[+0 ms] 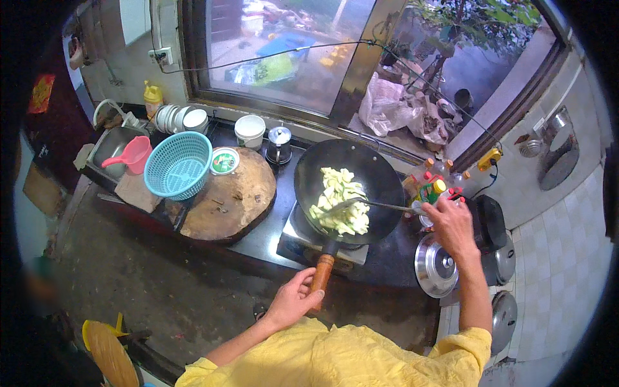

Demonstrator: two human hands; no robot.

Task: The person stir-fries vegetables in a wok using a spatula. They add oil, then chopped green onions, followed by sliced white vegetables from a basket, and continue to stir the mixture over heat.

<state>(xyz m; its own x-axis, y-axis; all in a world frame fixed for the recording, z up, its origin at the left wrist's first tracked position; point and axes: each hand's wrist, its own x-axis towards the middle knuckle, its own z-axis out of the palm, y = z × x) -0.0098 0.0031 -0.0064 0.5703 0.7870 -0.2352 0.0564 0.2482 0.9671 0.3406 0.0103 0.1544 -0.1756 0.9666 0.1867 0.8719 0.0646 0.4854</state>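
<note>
A black wok (382,179) stands on a stove (295,237) with pale green chopped vegetable pieces (341,193) heaped in it. My left hand (296,296) is closed around the wok's wooden handle (323,275), which points towards me. My right hand (449,222) grips the far end of a long metal spatula (387,205). The spatula reaches leftward over the wok's right rim, and its blade lies among the vegetable pieces.
Left of the wok are a round wooden chopping board (251,193), a turquoise plastic basket (179,162), a pink dipper (137,154) and a sink (109,145). Bottles (430,191) and a metal lid (435,266) stand at the right. A window (280,53) is behind.
</note>
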